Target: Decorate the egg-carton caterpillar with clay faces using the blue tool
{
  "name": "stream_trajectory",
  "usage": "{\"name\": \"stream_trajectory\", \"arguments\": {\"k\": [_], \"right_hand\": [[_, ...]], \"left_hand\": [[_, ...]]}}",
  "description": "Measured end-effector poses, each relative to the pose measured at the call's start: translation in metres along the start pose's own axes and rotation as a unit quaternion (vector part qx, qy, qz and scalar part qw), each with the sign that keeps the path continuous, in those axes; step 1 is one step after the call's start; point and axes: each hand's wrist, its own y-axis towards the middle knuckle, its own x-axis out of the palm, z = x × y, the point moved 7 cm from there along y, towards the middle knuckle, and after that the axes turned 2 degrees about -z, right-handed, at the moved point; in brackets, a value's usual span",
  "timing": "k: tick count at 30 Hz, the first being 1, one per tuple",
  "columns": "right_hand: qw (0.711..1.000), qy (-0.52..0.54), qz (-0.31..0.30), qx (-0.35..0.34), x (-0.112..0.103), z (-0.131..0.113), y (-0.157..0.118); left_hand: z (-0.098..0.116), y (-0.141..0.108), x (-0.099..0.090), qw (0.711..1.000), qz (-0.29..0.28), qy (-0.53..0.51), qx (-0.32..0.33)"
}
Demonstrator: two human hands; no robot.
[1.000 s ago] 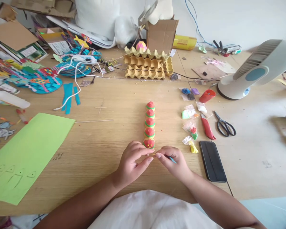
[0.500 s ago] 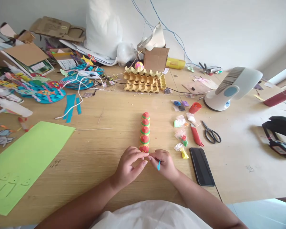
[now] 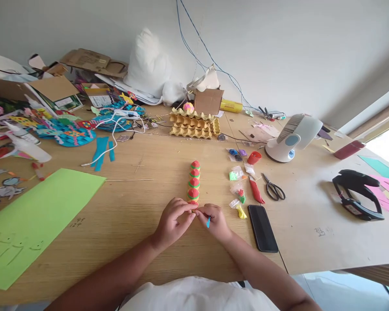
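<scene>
A caterpillar-like row of egg-carton cups [image 3: 193, 182], capped with red clay and ringed in green, stands on the table pointing away from me. At its near end, my left hand [image 3: 174, 219] brings thumb and index finger together around a tiny piece that I cannot make out. My right hand [image 3: 214, 221] meets it there, fingertips almost touching the left ones. A blue clay tool [image 3: 208, 222] sticks out of the right fist, its flat end downward. Both sets of fingertips partly cover the nearest red cup.
Clay bags [image 3: 236, 173], a red cup [image 3: 254, 157], scissors [image 3: 273, 187] and a phone [image 3: 263, 228] lie to the right. A fan [image 3: 291, 140] stands behind them. Green paper [image 3: 48, 220] covers the left side. Egg cartons [image 3: 194, 125] sit at the back.
The view has tilted up and turned slightly right, so everything appears shifted. My left thumb and index finger have closed nearer each other at the near cup; the right hand keeps the blue tool.
</scene>
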Motion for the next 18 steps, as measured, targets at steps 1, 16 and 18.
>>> {"name": "stream_trajectory", "arguments": {"k": [1, 16, 18], "right_hand": [[1.000, 0.007, 0.003, 0.007, -0.002, -0.002, 0.001], [0.979, 0.161, 0.028, 0.123, 0.005, 0.000, 0.015], [0.974, 0.180, 0.025, 0.134, 0.009, 0.005, 0.018]], "left_hand": [[0.002, 0.002, -0.002, 1.000, 0.006, 0.005, -0.003], [0.013, 0.031, -0.003, 1.000, -0.013, 0.005, 0.003], [0.006, 0.031, 0.001, 1.000, -0.001, -0.010, -0.017]]}}
